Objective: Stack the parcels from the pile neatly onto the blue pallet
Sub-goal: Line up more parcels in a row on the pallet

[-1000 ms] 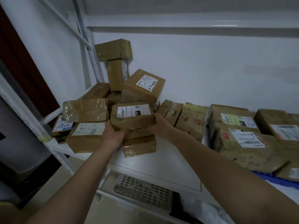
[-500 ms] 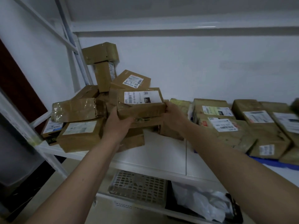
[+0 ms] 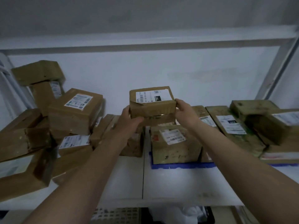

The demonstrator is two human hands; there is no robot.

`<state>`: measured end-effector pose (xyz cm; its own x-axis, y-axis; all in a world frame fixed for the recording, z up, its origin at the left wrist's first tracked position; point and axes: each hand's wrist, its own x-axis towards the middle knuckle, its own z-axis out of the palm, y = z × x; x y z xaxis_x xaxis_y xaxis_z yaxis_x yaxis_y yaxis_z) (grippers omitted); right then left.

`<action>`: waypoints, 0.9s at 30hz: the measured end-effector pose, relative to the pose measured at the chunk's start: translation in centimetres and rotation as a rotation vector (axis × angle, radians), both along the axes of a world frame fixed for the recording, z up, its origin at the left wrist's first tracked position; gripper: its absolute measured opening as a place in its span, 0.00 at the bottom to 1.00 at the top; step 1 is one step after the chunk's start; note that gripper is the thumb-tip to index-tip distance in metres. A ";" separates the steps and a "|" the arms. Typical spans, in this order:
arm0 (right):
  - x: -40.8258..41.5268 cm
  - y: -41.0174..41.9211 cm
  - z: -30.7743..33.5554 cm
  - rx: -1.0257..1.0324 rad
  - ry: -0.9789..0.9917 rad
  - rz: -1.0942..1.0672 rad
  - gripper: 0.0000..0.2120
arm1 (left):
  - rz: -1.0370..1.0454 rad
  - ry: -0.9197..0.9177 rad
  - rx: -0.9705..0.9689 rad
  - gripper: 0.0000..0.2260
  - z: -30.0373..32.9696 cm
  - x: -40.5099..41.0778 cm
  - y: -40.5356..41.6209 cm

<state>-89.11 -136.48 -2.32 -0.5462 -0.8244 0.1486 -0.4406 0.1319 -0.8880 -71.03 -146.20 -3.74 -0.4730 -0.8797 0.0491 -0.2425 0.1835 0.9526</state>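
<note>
I hold a small brown parcel (image 3: 152, 102) with a white label in the air, with a second thin parcel (image 3: 159, 119) pressed under it. My left hand (image 3: 129, 118) grips their left end and my right hand (image 3: 186, 110) grips the right end. They hang above a labelled parcel (image 3: 174, 144) that stands on the blue pallet (image 3: 182, 165). Several more parcels (image 3: 234, 126) lie on the pallet to the right. The loose pile of parcels (image 3: 74, 110) sits at the left of the white shelf.
The white shelf board (image 3: 169, 183) runs across the front, with a white wall behind and a metal rack post (image 3: 275, 68) at the right. Below the shelf sit a grey crate (image 3: 116, 215) and white plastic bags (image 3: 178, 214).
Both hands have carried the two parcels up and to the right, away from the pile and over the pallet. The view has turned right with them.
</note>
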 end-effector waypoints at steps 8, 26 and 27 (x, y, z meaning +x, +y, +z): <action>-9.3 -2.9 -0.4 0.044 -0.077 0.007 0.25 | -0.024 0.032 0.045 0.24 -0.8 -8.9 -4.0; -14.8 -6.7 -6.0 0.148 -0.193 -0.128 0.17 | 0.039 0.001 0.193 0.25 -5.8 -13.9 -6.5; -14.7 -6.9 -6.0 0.149 -0.189 -0.146 0.14 | 0.065 -0.002 0.200 0.25 -5.9 -14.1 -6.6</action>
